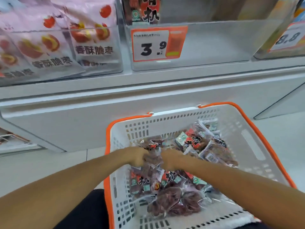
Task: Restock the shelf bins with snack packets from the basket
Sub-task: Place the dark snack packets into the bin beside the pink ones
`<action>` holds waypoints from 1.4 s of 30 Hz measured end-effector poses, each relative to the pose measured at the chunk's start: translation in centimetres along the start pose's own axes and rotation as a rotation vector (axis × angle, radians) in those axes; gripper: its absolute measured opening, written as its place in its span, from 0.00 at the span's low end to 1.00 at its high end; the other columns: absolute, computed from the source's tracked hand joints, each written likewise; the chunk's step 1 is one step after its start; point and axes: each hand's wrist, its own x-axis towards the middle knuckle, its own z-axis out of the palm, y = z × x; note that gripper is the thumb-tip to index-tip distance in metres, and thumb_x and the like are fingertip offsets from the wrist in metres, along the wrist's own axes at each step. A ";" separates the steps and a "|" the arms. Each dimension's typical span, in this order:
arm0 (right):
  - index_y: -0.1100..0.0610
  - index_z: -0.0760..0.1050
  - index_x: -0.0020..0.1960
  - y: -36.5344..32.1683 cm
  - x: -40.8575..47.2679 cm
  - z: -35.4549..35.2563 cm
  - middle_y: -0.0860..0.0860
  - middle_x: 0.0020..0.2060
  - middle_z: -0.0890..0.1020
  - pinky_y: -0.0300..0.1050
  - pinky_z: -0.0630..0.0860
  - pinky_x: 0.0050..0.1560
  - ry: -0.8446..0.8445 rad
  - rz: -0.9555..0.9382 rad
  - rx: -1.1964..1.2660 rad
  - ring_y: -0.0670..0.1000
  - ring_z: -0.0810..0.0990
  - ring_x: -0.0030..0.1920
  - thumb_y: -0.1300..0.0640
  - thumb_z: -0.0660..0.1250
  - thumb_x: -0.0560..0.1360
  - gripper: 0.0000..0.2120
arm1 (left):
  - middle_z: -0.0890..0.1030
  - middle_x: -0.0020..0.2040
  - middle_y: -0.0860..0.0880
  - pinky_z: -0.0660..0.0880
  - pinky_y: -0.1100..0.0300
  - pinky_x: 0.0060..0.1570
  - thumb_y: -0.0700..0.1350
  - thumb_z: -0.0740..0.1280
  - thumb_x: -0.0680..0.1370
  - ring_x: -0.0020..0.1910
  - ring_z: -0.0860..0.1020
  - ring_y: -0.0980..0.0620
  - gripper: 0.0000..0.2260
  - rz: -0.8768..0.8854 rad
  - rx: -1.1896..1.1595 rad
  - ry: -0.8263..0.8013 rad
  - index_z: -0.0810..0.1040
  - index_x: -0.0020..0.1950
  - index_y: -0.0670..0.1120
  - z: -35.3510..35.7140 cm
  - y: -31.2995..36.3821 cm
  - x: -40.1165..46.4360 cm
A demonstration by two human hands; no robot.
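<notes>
Both my hands are down in the basket [257, 146] on the floor. Left hand [137, 157] and right hand [170, 159] meet over one snack packet [152, 160] mid-pile; fingers look curled onto it, but blur means I cannot tell the grip for sure. More packets [173, 192] lie around it, clear film, dark fruit inside. The target, I judge, is the clear bin [214, 47] with the 3.9 price tag [153, 45], nearly bare, one matching pack [143, 10] at the back. Tip: gather packets by the sealed edges, stack flat, lift clear of the rim, labels forward.
</notes>
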 end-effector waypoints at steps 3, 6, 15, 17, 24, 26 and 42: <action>0.57 0.72 0.40 0.3 0.5 0.8 0.49 0.34 0.73 0.33 0.66 0.28 -0.054 0.044 0.223 0.46 0.74 0.33 0.54 0.66 0.76 0.09 | 0.70 0.69 0.44 0.71 0.56 0.51 0.42 0.68 0.77 0.58 0.73 0.46 0.25 0.033 0.007 -0.079 0.65 0.73 0.44 2.0 0.2 0.7; 0.60 0.73 0.36 0.5 0.4 0.3 0.49 0.29 0.68 0.34 0.69 0.33 -0.122 0.101 0.459 0.45 0.66 0.27 0.60 0.67 0.74 0.09 | 0.58 0.76 0.47 0.68 0.56 0.64 0.44 0.72 0.73 0.71 0.64 0.46 0.37 0.080 0.046 -0.031 0.56 0.77 0.45 3.0 0.1 0.1; 0.61 0.74 0.57 2.3 -0.7 -5.9 0.52 0.45 0.78 0.33 0.71 0.38 -0.158 0.082 1.530 0.46 0.74 0.39 0.52 0.60 0.79 0.14 | 0.78 0.57 0.47 0.79 0.58 0.48 0.42 0.77 0.69 0.48 0.79 0.51 0.29 0.080 -0.718 0.569 0.67 0.65 0.48 -0.9 -1.8 -1.1; 0.60 0.73 0.63 2.4 0.4 -5.7 0.54 0.55 0.79 0.35 0.73 0.38 0.071 0.104 1.201 0.46 0.76 0.39 0.53 0.56 0.82 0.15 | 0.80 0.50 0.46 0.77 0.52 0.46 0.46 0.75 0.71 0.47 0.79 0.48 0.26 -0.005 -0.634 0.599 0.67 0.63 0.47 -2.0 -2.6 -1.4; 0.59 0.63 0.69 1.2 4.2 -1.2 0.56 0.64 0.69 0.48 0.68 0.65 0.324 -0.047 -0.202 0.54 0.71 0.62 0.54 0.68 0.74 0.27 | 0.71 0.32 0.55 0.61 0.64 0.26 0.56 0.70 0.73 0.30 0.70 0.58 0.16 -0.265 -0.266 0.699 0.65 0.37 0.51 -1.2 -1.0 -2.4; 0.59 0.68 0.64 1.0 5.2 -0.3 0.55 0.60 0.72 0.48 0.68 0.63 0.374 -0.033 -0.275 0.54 0.71 0.60 0.49 0.69 0.74 0.24 | 0.72 0.31 0.55 0.60 0.65 0.25 0.58 0.70 0.72 0.29 0.70 0.58 0.17 -0.271 -0.270 0.739 0.65 0.35 0.51 -1.0 -0.8 -2.2; 0.57 0.74 0.46 5.9 -11.7 -10.1 0.49 0.42 0.80 0.31 0.73 0.41 0.217 -0.066 0.631 0.43 0.78 0.40 0.58 0.66 0.77 0.03 | 0.80 0.40 0.52 0.76 0.56 0.44 0.67 0.66 0.71 0.38 0.78 0.52 0.26 -0.012 -0.512 0.635 0.72 0.63 0.54 -5.1 0.5 -9.9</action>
